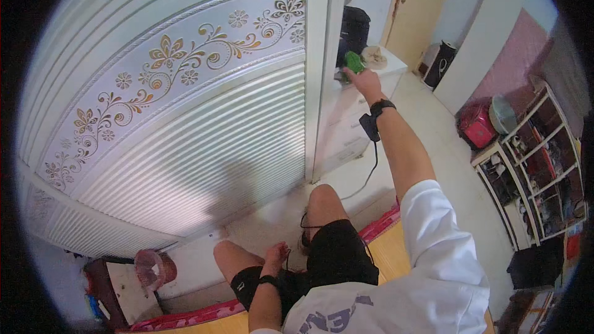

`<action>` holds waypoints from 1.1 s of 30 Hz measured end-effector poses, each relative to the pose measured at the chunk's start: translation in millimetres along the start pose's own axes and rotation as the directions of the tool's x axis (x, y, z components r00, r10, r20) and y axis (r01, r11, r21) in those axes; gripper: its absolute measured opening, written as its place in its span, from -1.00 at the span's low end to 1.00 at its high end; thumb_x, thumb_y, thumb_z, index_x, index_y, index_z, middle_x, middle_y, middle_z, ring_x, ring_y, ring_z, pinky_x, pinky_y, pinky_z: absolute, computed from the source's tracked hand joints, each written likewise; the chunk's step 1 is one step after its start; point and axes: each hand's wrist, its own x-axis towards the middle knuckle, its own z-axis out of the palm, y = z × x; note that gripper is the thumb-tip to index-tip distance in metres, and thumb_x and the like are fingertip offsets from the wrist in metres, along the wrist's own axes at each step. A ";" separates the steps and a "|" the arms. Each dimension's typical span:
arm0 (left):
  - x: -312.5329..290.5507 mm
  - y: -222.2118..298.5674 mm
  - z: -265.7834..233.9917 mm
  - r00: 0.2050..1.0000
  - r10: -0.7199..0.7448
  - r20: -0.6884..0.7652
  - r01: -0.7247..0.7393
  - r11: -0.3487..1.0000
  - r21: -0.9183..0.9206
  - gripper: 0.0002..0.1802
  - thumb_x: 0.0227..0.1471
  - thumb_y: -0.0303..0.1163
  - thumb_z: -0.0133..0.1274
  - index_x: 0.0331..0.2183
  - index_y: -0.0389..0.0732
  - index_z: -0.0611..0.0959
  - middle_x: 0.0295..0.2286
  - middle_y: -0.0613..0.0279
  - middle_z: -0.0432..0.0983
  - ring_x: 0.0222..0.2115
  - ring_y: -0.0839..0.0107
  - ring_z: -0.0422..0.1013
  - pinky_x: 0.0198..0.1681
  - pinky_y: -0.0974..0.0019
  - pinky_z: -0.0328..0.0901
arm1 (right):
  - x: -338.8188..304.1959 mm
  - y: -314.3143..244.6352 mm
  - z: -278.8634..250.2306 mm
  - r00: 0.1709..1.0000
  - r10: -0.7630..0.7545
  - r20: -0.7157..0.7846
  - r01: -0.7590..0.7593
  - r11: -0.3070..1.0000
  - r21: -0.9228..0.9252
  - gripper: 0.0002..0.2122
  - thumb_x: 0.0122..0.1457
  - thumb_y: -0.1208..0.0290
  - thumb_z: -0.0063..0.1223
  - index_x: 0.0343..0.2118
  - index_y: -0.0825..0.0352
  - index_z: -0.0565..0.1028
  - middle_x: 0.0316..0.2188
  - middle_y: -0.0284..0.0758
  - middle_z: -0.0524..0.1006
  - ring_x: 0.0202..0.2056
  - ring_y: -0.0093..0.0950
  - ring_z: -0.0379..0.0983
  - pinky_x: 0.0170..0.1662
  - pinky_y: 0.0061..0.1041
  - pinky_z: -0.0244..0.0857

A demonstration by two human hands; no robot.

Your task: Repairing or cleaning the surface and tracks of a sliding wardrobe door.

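a view looking down on a person seated on the edge of a bed with a wooden frame (pixel 387 253), knees toward a tall pale wardrobe (pixel 185 117) with ribbed doors and a band of gold flowers.

the right arm is stretched out toward one o'clock, likely because the white chest of drawers (pixel 346 117) stands a reach away from the seat. the right hand (pixel 365 80) is closed around a small green object (pixel 354 62), which looks like a plastic bottle or toy, though it is too small to be sure. the object sits at the fingertips, at the far end of the arm, just over the top of the chest and close beside a round cream-coloured item (pixel 374 57) and a dark bag (pixel 356 28). a black wrist strap (pixel 378 106) with a small device and a hanging cable rings the right wrist.

the left hand (pixel 276 253) rests at about six o'clock, low between the bare knees, fingers loosely curled and touching a dark cord. whether it truly grips the cord cannot be told. it lies well apart from the green object.

at three to four o'clock stands an open white shelf rack (pixel 532 167) crowded with small things, with a red case (pixel 479 125) beside it. at seven o'clock, near the floor, sits a small pink fan (pixel 151 267).
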 end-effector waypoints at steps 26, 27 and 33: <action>-15.0 27.5 32.1 0.996 0.087 0.029 -0.086 0.995 -0.051 -0.78 0.14 -0.35 0.01 -0.18 -0.20 0.59 -0.40 0.33 0.54 -0.39 0.44 0.47 -0.35 0.37 0.35 | -268.9 -296.1 60.5 0.789 -0.508 -0.346 0.605 0.543 0.582 -0.70 0.10 0.17 0.11 -0.31 0.35 0.45 -0.44 -0.06 0.51 -0.38 -0.03 0.46 -0.32 -0.17 0.32; -14.9 28.4 30.2 0.995 0.096 0.032 -0.095 0.995 -0.041 -0.78 0.14 -0.35 0.01 -0.18 -0.20 0.59 -0.40 0.33 0.54 -0.39 0.44 0.47 -0.35 0.37 0.35 | -287.2 -314.8 71.0 0.708 -0.607 -0.361 0.689 0.481 0.542 -0.70 0.10 0.16 0.11 -0.31 0.34 0.45 -0.44 -0.07 0.50 -0.37 -0.04 0.46 -0.31 -0.15 0.33; -23.5 29.8 23.1 0.978 0.203 -0.043 -0.207 0.952 -0.225 -0.77 0.17 -0.34 -0.05 -0.16 -0.19 0.59 -0.40 0.34 0.55 -0.44 0.44 0.46 -0.42 0.33 0.35 | -301.4 -333.0 65.2 0.602 -0.778 -0.179 0.758 0.487 0.434 -0.69 0.12 0.12 0.06 -0.29 0.31 0.46 -0.40 -0.10 0.53 -0.34 -0.05 0.48 -0.29 -0.14 0.37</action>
